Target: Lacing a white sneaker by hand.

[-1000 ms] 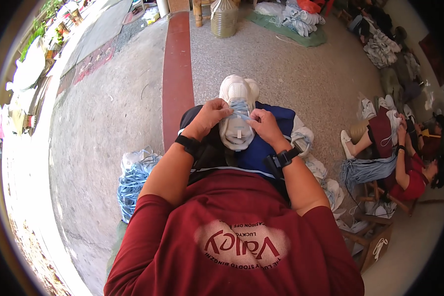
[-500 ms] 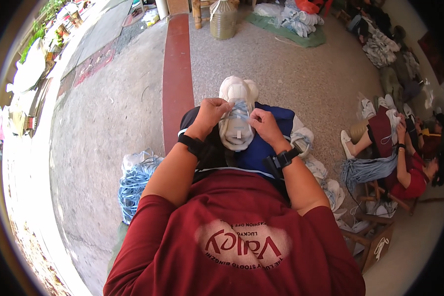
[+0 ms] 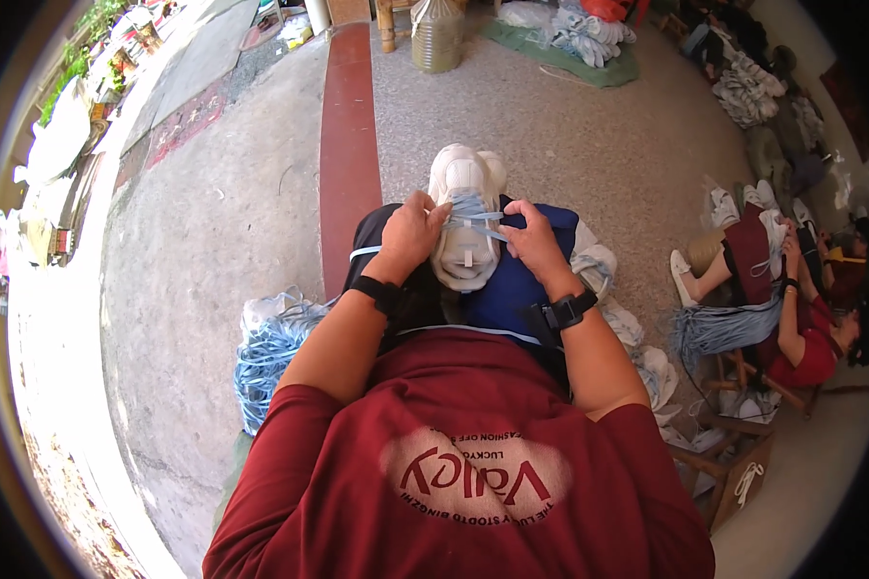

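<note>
White shoe [image 3: 457, 244]: lying between both hands.
Left hand [image 3: 415, 230]: pinching blue lace [image 3: 468, 207] at shoe's left edge.
Right hand [image 3: 534, 239]: showing finger and thumb apart, lace grip unclear.

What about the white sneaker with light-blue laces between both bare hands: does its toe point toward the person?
No: the white sneaker has its rounded toe pointing away from the person, with its open collar nearer.

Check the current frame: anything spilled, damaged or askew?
No spill or damage shows. The white shoe points toe-away, blue lace across it. Mildly untidy: the bundle of blue laces on the person's left, strands running every way, and white shoes heaped loosely on the right.
</note>
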A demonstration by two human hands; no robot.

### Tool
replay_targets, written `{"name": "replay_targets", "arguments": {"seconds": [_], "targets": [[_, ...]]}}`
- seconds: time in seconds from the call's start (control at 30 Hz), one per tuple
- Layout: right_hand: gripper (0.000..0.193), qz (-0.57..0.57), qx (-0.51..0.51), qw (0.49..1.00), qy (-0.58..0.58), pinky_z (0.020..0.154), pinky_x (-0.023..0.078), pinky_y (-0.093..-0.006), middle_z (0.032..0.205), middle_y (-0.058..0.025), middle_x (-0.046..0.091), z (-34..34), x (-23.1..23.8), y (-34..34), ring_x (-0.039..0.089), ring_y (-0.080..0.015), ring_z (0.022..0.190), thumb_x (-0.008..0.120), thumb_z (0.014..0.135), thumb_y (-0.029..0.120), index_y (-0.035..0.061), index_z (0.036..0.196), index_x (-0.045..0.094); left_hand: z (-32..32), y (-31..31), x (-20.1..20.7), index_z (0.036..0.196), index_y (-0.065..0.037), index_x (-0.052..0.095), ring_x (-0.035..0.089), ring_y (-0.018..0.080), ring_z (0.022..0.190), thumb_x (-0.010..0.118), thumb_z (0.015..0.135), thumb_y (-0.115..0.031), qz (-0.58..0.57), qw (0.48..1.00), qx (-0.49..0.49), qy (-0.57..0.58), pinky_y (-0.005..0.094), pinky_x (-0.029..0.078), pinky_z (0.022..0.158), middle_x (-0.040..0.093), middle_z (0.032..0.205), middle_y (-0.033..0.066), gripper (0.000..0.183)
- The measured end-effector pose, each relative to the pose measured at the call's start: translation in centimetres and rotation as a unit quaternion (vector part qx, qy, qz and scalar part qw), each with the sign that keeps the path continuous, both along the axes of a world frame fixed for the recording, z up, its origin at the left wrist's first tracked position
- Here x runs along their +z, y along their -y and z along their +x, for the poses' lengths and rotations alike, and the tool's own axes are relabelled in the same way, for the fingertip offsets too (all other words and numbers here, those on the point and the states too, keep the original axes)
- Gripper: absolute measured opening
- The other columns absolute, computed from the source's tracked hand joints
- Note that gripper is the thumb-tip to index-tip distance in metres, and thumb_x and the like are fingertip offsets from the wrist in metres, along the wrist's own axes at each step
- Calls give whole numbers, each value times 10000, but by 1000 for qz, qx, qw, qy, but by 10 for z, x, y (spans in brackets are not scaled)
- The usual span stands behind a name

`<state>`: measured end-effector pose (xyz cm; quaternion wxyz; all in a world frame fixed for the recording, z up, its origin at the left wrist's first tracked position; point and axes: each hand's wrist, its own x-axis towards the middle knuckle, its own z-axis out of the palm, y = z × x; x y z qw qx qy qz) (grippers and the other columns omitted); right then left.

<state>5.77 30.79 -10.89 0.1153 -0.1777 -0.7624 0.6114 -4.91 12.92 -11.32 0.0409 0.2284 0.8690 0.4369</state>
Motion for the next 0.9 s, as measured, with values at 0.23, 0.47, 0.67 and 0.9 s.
{"name": "replay_targets", "arguments": {"seconds": [0.23,0.47,0.67,0.9], "targets": [[209,-304,-182,931,-92,368,240,-170,560,38,429,57,8,-49,346,-26,406,561,694,-96,51,840,538,-19,68,-15,720,-62,514,483,23,551,661,734,21,375,906,62,185,168,377,484,536,626,-37,169],[53,92,-2,996,2,442,299,-210,576,37,464,57,17,-40,385,-36,488,597,761,1,28,753,553,6,61,21,704,-18,608,504,103,510,679,769,-154,84,990,-108,36,269,396,477,558,578,56,166],[121,231,20,972,-46,446,326,-271,507,-22,457,65,39,-38,423,-105,474,622,778,79,4,724,543,16,74,48,658,-32,614,518,155,527,704,733,-153,43,986,-158,-15,277,413,509,541,567,73,168],[164,521,92,845,-73,447,396,-398,524,-118,517,71,49,-31,538,-316,511,615,760,107,65,674,482,28,62,42,698,-18,606,530,123,560,699,710,-60,22,962,-269,-40,269,419,532,567,605,48,103]]}}
